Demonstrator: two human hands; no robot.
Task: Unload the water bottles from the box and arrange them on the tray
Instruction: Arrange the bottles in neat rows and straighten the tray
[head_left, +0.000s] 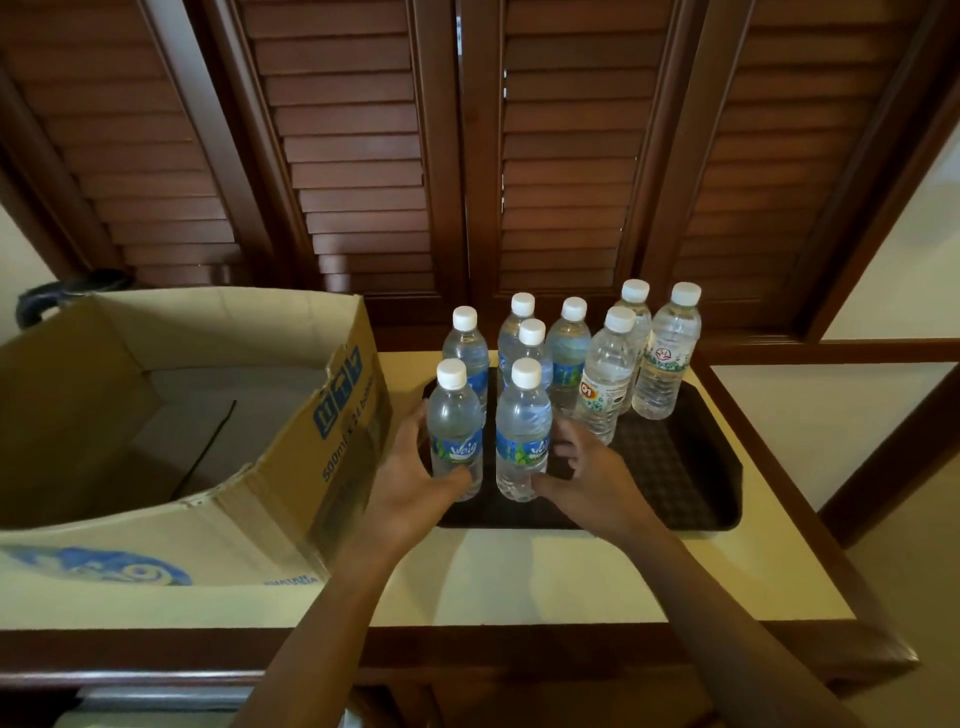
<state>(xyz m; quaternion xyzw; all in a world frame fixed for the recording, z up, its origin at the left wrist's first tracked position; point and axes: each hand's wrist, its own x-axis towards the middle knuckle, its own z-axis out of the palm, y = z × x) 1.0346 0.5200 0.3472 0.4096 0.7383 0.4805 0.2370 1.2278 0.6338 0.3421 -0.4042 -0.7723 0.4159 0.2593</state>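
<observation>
- While both hands work at the near edge of the tray (685, 499), each is wrapped around the lower body of one upright bottle.
- Left hand (410, 483) grips the left front bottle (456, 431), thumb across its base, fingers curled behind.
- Right hand (592, 478) grips the right front bottle (522, 431) the same way; the two bottles stand just beside each other, blue labels facing the camera.
- Behind them stand seven more bottles, all capped in white — four with blue labels (569, 353) at the left and middle, three with pale labels (667, 358) at the right.
- All nine bottles are on the dark tray, which lies on the cream table top (519, 577).
- Cardboard box (208, 499) sits to the left, touching or almost touching the tray's left edge; its top is open, and only its bare floor shows inside.
- Dark wooden shutters (353, 156) fill the wall behind.
</observation>
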